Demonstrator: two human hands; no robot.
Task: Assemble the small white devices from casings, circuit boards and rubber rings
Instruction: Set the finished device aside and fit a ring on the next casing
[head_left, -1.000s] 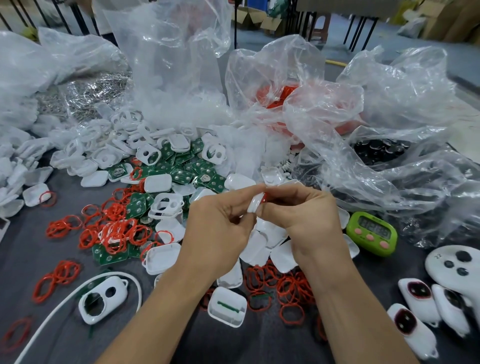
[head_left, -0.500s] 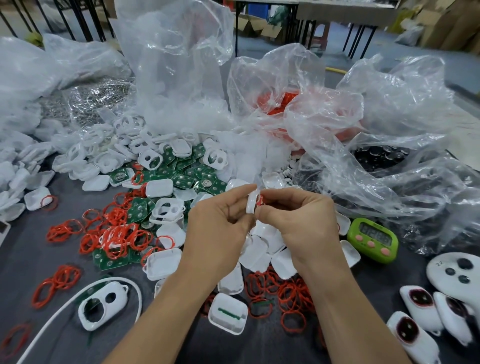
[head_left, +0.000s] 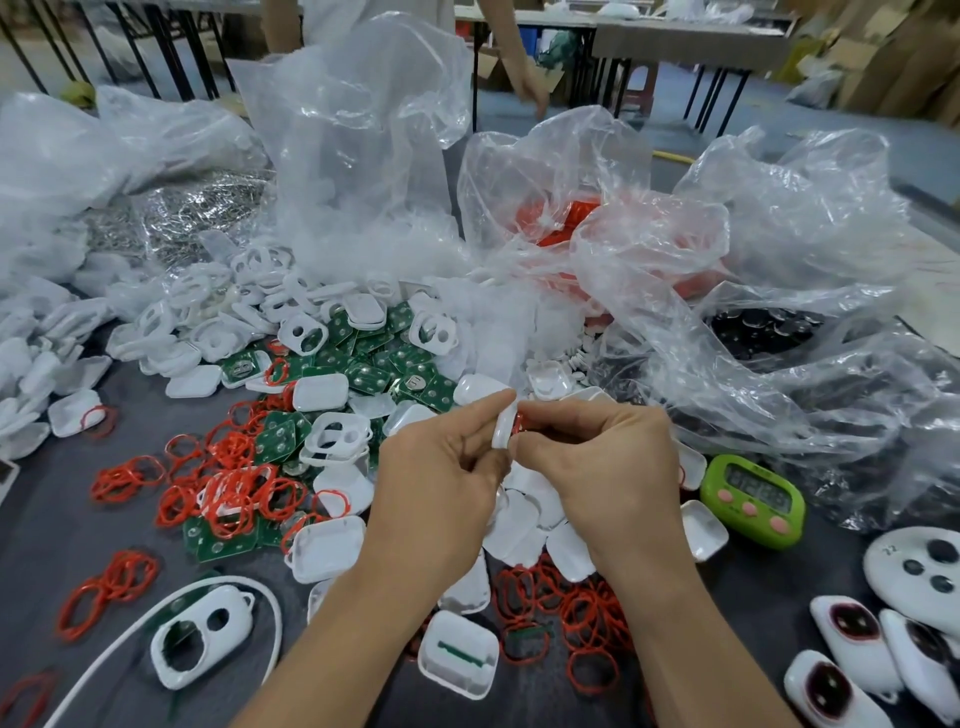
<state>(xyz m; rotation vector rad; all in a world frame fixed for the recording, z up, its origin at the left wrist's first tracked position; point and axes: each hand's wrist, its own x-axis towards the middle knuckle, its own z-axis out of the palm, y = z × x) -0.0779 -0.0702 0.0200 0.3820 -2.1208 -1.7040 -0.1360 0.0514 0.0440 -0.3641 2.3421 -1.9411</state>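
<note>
The casing is up off the table, mid-scene, pinched btwn L hand and R hand. It stands edge-on to the camera, long axis near upright, top leaning a little to the right. A red ring sits tight against its right face, so the hollow side prob. faces the R hand, tho the inside is hidden. L hand grips the casing by its ends, forefinger over the top edge, thumb at the bottom edge, other fingers curled loose behind. R hand is curled in, fingertips pinching at the ring and the casing rim; which finger is on the ring can't be told. So L does the holding and R is the nearer one to the ring side. The seating push, I'd judge, runs right-to-left into the casing w/ L bracing against it. Risk: a thin ring may pop out at one end as the other end is pressed in. Just under the hands lie spare casings. Loose rings lie nearer the body, green boards beyond to the left, and a timer off to the right.
</note>
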